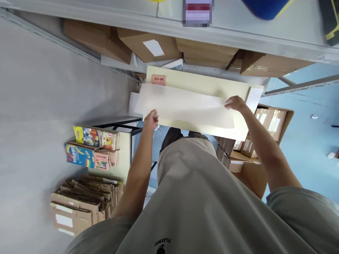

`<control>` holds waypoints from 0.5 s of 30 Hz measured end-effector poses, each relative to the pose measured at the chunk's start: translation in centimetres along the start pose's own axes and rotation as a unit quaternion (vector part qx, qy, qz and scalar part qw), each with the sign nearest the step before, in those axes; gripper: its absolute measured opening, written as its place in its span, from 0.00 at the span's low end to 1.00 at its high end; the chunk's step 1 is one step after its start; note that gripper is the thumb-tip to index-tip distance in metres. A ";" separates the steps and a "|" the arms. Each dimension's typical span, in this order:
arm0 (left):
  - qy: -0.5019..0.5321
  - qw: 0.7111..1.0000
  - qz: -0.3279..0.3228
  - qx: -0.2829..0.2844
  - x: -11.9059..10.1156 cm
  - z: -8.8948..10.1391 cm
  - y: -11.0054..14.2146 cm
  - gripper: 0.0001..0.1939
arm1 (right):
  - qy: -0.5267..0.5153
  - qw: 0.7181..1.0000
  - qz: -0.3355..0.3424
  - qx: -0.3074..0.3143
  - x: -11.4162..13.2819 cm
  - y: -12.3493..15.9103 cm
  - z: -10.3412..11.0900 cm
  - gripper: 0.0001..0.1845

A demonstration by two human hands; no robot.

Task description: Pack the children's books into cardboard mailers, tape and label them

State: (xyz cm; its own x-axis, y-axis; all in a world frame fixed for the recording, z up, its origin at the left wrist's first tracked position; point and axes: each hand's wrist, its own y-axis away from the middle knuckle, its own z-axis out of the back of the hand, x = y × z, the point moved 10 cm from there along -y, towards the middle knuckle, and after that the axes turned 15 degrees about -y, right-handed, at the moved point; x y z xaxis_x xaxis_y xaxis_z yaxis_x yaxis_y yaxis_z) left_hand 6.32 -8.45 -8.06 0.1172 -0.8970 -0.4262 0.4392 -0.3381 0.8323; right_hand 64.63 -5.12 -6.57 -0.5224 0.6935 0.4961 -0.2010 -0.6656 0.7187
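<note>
I look steeply down past my grey T-shirt. Both hands hold a stack of large sheets in front of me: a white sheet lies on a bigger cream board. My left hand is closed, pinching the near left edge of the white sheet. Over on the right end, my right hand has its fingers curled over the sheet and presses it onto the board. A small pink label sits on the board's far left corner.
A grey metal shelf with several brown cardboard boxes runs across the top. An open box of packets stands right on the blue floor. Colourful booklets and flattened cartons sit at the left.
</note>
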 end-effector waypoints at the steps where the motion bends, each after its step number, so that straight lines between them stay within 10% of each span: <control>1: -0.023 0.999 0.022 -0.001 1.0 -0.4 -0.2 0.15 | 0.019 1.000 -0.017 -0.011 -0.6 -0.2 0.0 0.11; 10: -0.181 0.977 0.070 0.087 4.3 -2.0 -1.6 0.14 | 0.080 0.989 -0.090 -0.085 -3.8 0.8 -0.8 0.33; 15: -0.280 0.949 0.062 0.132 3.6 0.7 -3.0 0.12 | 0.150 0.981 -0.010 -0.123 0.9 3.3 -2.9 0.34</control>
State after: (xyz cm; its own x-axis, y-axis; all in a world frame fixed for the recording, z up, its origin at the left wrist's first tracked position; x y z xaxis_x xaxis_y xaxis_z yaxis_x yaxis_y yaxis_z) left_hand 4.83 -10.91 -11.83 -0.3709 -0.9203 -0.1242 0.2069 -0.2123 0.9550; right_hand 61.12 -7.47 -5.17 -0.7294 0.6188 0.2918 -0.3874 -0.7251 0.5694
